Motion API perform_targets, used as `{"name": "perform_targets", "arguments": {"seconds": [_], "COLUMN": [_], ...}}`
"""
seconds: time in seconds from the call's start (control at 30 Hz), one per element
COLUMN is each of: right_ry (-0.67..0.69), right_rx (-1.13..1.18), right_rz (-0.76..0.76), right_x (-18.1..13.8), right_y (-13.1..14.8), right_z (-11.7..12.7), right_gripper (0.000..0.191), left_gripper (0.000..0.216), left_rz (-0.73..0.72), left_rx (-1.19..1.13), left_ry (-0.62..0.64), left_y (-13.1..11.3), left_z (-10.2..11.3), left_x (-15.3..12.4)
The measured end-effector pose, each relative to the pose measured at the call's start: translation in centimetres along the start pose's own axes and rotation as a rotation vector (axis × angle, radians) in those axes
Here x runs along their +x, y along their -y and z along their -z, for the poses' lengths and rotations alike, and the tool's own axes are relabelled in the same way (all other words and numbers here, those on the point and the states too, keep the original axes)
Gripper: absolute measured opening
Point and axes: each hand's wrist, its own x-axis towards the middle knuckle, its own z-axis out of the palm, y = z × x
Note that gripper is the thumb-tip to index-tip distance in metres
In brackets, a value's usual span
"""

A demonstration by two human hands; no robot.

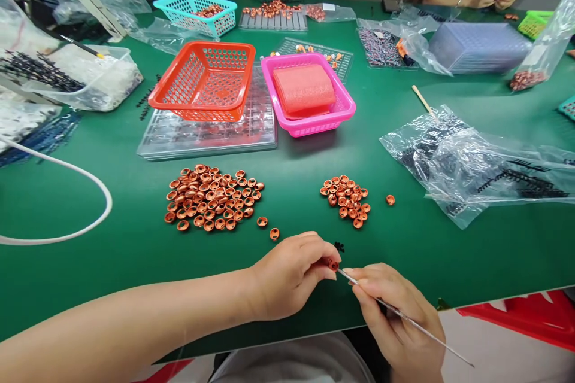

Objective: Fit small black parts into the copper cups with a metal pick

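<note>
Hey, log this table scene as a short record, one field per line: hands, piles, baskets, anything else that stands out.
Left hand: pinching a small copper-colored piece
Right hand: holding a thin rod, tip at that piece
Larger pile: copper-colored pieces, left of center
Smaller pile: similar pieces, right of center
Orange basket: on clear trays
Pink basket: beside it, holding salmon-colored material
Right side: clear bag with black parts inside
Across table: two people, hands raised near small parts
</note>
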Motion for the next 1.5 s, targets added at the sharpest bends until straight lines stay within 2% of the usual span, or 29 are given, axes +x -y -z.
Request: {"name": "perform_targets", "arguments": {"seconds": [0.07,0.2,0.27,0.53,0.97,1.07,1.17,1.3,1.4,1.5], "right_ry": [-0.079,-0.364,-0.436,-0.448,-0.358,-0.395,-0.469,-0.358,-0.238,-0.005], "right_rx": [0.075,0.261,0.320,0.351,0.304,0.308,0.324,0.275,0.064,-0.126], "right_rz": [-0.060,-0.203,-0.246,-0.243,-0.203,-0.207,-0.128,-0.019,-0.004,-0.014], "right_x": [0.0,-0.1,-0.2,-0.7,-1.1,-0.7,0.0,0.3,0.2,0.5], "right_y": [0.1,0.1,0.1,-0.3,-0.5,-0.4,-0.3,0.4,1.4,1.7], "right_z": [-0.2,-0.6,-0.6,-0.4,-0.4,-0.6,-0.4,0.6,1.4,1.6], "right_gripper": [0.032,0.017,0.013,0.015,0.022,0.018,0.010,0.025,0.025,0.028], "left_gripper": [0.008,0.012,0.014,0.015,0.014,0.014,0.014,0.013,0.013,0.012], "left_rz": [0.044,0.171,0.223,0.294,0.257,0.256,0.237,0.192,0.174,0.148], "left_rx": [-0.030,-0.177,-0.259,-0.371,-0.365,-0.335,-0.290,-0.252,-0.243,-0.225], "left_ry": [0.006,0.041,0.066,0.084,0.076,0.066,0.046,0.045,0.051,0.066], "left_y": [-0.2,-0.4,-0.3,-0.4,-0.3,-0.2,-0.2,-0.2,-0.2,-0.2], "left_z": [0.1,0.5,0.8,1.2,1.2,1.1,1.0,0.9,0.9,0.9], "left_x": [0.2,0.3,0.3,0.4,0.4,0.3,0.2,0.1,0.0,0.0]}}
